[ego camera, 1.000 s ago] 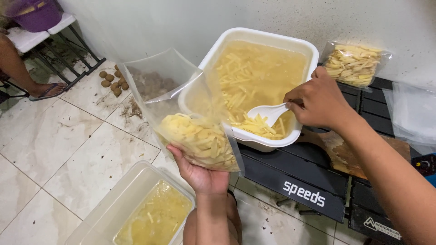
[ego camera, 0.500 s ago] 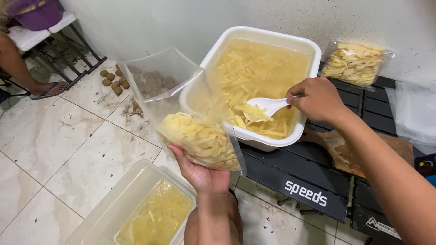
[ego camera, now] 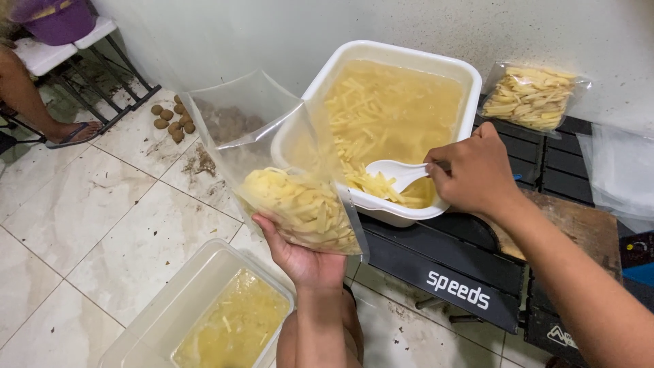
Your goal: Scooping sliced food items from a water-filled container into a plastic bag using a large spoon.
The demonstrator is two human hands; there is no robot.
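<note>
My left hand (ego camera: pixel 304 255) holds up a clear plastic bag (ego camera: pixel 283 163) from below; its bottom is filled with pale potato sticks and its mouth gapes open toward the tub. My right hand (ego camera: pixel 472 168) grips the handle of a white slotted spoon (ego camera: pixel 394 172) that carries a scoop of potato sticks over the near rim of a white tub (ego camera: pixel 394 210). The tub holds cloudy yellowish water with many cut potato sticks. The spoon's bowl is just right of the bag's edge.
A sealed bag of potato sticks (ego camera: pixel 531 95) leans on the wall behind the tub. A clear tub of yellowish water (ego camera: pixel 204 313) stands on the tiled floor below. Several small brown potatoes (ego camera: pixel 172 119) lie by the wall. Another person's leg (ego camera: pixel 30 102) shows at far left.
My right hand has scooped potato sticks from the water and drawn the loaded spoon left toward the bag. The bag in my left hand has stayed almost still.
</note>
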